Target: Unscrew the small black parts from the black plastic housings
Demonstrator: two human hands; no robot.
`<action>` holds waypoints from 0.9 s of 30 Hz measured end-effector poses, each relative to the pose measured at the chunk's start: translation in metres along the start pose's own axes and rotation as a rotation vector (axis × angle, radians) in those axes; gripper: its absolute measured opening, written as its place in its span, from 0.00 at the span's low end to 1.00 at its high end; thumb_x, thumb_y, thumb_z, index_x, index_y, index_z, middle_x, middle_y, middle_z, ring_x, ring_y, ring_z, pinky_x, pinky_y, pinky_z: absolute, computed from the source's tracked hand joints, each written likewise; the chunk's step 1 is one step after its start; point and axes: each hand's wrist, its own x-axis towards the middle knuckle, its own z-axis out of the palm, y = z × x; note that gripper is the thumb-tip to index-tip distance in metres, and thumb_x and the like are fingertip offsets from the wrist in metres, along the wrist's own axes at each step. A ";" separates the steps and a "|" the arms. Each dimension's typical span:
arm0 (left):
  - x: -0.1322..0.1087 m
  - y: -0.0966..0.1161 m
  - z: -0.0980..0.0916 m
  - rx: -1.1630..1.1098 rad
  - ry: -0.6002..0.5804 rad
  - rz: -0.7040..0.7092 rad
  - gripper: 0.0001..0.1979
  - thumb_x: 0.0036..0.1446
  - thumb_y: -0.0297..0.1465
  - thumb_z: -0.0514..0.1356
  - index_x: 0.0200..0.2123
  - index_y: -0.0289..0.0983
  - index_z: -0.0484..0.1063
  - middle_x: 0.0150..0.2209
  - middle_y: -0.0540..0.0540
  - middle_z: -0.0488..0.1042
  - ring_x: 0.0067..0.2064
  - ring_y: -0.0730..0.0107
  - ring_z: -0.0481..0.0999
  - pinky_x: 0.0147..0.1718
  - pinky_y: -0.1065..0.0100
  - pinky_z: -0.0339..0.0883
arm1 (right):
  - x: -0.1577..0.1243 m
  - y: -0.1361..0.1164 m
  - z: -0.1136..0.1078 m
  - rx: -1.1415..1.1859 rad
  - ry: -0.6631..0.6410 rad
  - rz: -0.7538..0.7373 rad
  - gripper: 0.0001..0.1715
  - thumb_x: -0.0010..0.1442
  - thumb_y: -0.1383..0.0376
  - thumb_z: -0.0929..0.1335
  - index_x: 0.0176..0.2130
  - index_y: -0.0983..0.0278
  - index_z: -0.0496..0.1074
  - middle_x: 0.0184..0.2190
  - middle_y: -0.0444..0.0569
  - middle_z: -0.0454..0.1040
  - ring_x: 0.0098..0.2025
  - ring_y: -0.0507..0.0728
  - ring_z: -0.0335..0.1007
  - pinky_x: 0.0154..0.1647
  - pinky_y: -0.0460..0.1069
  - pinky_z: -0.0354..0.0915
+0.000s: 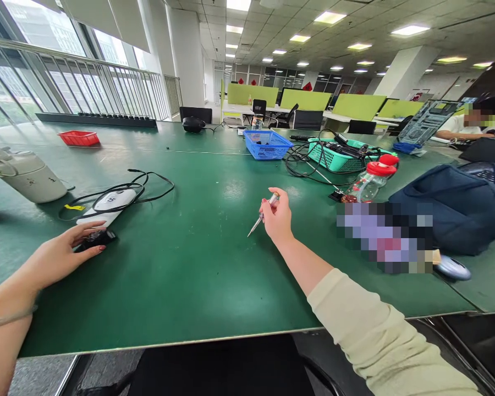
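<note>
My right hand (277, 219) hovers over the middle of the green table (198, 264), fingers closed around a thin silver screwdriver (260, 218) whose tip points down and left. My left hand (68, 250) lies at the left, fingers pressed on a small black device (97, 238). Just beyond it rests a white power strip (109, 204) with a looped black cable (148, 184).
A cream kettle (27, 175) stands far left. A red tray (79, 137), a blue basket (267, 144) and a green basket (334, 157) with cables sit at the back. A red-capped bottle (367, 182) and a dark blue bag (454, 206) lie right. Another person sits at the far right.
</note>
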 end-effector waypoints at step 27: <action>-0.014 0.231 0.058 -0.082 -0.292 0.799 0.14 0.59 0.35 0.61 0.48 0.46 0.77 0.46 0.48 0.80 0.51 0.60 0.74 0.53 0.60 0.69 | -0.010 -0.018 -0.002 -0.220 -0.177 -0.302 0.17 0.61 0.51 0.67 0.29 0.59 0.66 0.21 0.40 0.67 0.22 0.50 0.62 0.28 0.47 0.62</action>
